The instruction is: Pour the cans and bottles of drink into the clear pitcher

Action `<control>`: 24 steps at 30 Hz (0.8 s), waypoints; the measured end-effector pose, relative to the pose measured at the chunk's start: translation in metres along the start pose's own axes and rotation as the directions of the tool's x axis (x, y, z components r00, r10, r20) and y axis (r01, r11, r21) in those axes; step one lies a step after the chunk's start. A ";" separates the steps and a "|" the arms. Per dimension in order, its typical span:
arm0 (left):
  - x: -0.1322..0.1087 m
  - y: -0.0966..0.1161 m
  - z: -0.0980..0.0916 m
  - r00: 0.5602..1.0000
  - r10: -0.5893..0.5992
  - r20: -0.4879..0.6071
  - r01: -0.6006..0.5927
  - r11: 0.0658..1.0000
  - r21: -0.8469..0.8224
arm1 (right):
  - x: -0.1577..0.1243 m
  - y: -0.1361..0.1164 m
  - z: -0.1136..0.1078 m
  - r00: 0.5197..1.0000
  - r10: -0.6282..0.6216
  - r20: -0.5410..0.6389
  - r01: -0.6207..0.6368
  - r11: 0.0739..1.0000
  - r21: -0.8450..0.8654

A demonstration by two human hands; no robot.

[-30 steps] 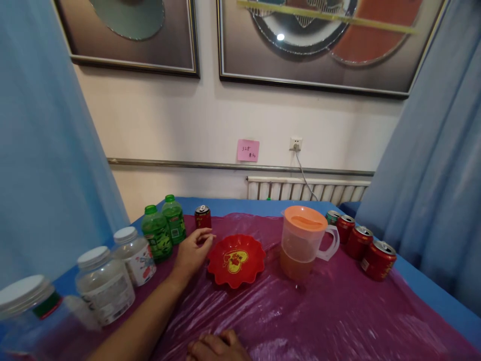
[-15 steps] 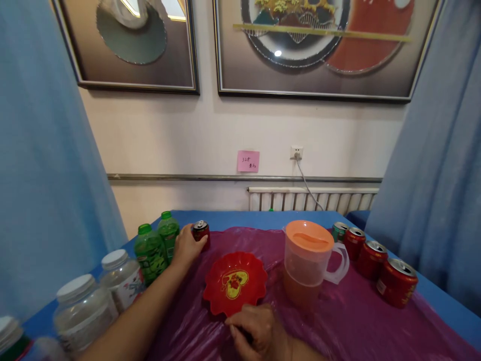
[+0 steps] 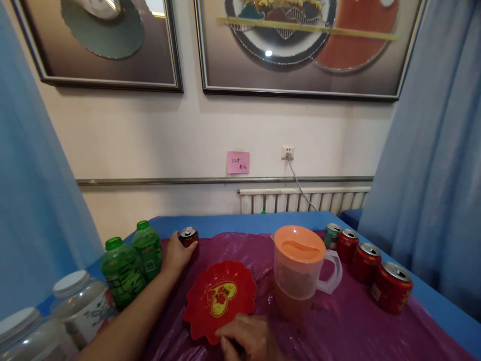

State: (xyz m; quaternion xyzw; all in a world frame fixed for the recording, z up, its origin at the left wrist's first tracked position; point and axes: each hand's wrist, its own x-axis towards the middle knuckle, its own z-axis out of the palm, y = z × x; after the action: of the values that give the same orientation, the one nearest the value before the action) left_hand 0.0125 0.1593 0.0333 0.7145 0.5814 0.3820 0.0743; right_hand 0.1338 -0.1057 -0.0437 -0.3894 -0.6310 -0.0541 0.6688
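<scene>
I had the left hand [image 3: 175, 254] closed around a small dark-red can [image 3: 189, 236], thumb on its near right side and the palm along its left. The can was roughly upright beyond the red bowl, toward the far left of the table; the hand hid part of its lower body, so I couldn't tell whether its base rested on anything.

My right hand [image 3: 251, 337] was at the near edge of the scalloped red bowl [image 3: 238, 275], fingers bent over the rim area. I couldn't tell whether they pinched the rim or just hovered there. A yellow heart-shaped print showed on the bowl's floor.

To the right of the bowl stood a clear pitcher [image 3: 295, 281] with an orange lid [image 3: 298, 244], partly filled with amber liquid, its handle pointing right. Left of my left forearm I had two green bottles [image 3: 124, 273] and, nearer, white-lidded jars [image 3: 84, 303]. Four cans [image 3: 366, 263] lined the right side, the farthest one green, the others red. A purple plastic sheet [image 3: 349, 331] covered much of the blue table [image 3: 229, 221].
</scene>
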 end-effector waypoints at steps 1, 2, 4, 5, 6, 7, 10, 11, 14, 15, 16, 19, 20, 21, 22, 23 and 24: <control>-0.005 0.005 -0.004 1.000 0.026 0.002 -0.026 1.000 -0.008 | 0.003 -0.001 -0.004 1.000 0.002 -0.005 -0.002 1.000 -0.010; -0.012 0.011 -0.008 0.999 0.052 0.001 -0.052 0.999 -0.013 | 0.006 -0.001 -0.008 1.000 0.016 -0.014 -0.017 1.000 -0.025; -0.032 0.027 -0.018 0.995 0.102 -0.020 -0.102 0.994 -0.025 | 0.009 -0.002 -0.016 0.996 0.080 -0.050 -0.084 0.992 -0.090; -0.046 0.036 -0.024 0.991 0.130 -0.024 -0.130 0.991 -0.040 | 0.009 -0.001 -0.018 0.990 0.119 -0.070 -0.127 0.982 -0.136; -0.062 0.046 -0.029 0.985 0.172 -0.020 -0.173 0.983 -0.065 | 0.009 0.000 -0.020 0.984 0.152 -0.090 -0.166 0.969 -0.185; -0.080 0.056 -0.034 0.976 0.216 -0.009 -0.215 0.968 -0.131 | 0.009 0.001 -0.022 0.979 0.175 -0.104 -0.195 0.953 -0.231; -0.133 0.081 -0.046 0.923 0.354 0.153 -0.288 0.897 -0.336 | 0.008 0.005 -0.022 0.963 0.233 -0.132 -0.262 0.922 -0.286; -0.147 0.087 -0.048 0.909 0.370 0.189 -0.279 0.880 -0.384 | 0.008 0.006 -0.021 0.956 0.260 -0.137 -0.289 0.918 -0.270; -0.173 0.095 -0.049 0.895 0.375 0.240 -0.239 0.859 -0.453 | 0.008 0.007 -0.018 0.924 0.342 -0.169 -0.372 0.906 -0.203; -0.176 0.095 -0.048 0.891 0.374 0.257 -0.223 0.854 -0.470 | 0.007 0.007 -0.017 0.914 0.363 -0.184 -0.395 0.900 -0.185; -0.176 0.095 -0.048 0.883 0.377 0.280 -0.206 0.847 -0.491 | 0.007 0.007 -0.016 0.903 0.381 -0.199 -0.414 0.895 -0.167; -0.165 0.088 -0.053 0.824 0.428 0.373 -0.148 0.796 -0.587 | 0.006 0.007 -0.014 0.875 0.436 -0.212 -0.460 0.884 -0.082; -0.159 0.085 -0.056 0.790 0.458 0.408 -0.125 0.771 -0.624 | 0.006 0.008 -0.014 0.870 0.448 -0.205 -0.466 0.884 -0.048; -0.153 0.082 -0.060 0.752 0.490 0.442 -0.097 0.745 -0.660 | 0.006 0.008 -0.014 0.868 0.455 -0.197 -0.467 0.884 -0.016; -0.147 0.079 -0.063 0.705 0.523 0.479 -0.064 0.719 -0.692 | 0.006 0.008 -0.015 0.870 0.458 -0.184 -0.464 0.886 0.013; -0.142 0.076 -0.067 0.652 0.556 0.516 -0.025 0.696 -0.718 | 0.007 0.008 -0.015 0.873 0.458 -0.165 -0.458 0.888 0.042; -0.137 0.073 -0.070 0.594 0.585 0.552 0.020 0.676 -0.737 | 0.007 0.008 -0.017 0.879 0.456 -0.138 -0.451 0.890 0.070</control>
State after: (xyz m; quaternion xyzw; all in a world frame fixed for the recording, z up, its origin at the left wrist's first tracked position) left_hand 0.0201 -0.0088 0.0591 0.8151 0.1806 0.2387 0.4960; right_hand 0.1532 -0.1069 -0.0395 -0.5089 -0.4709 0.0860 0.7155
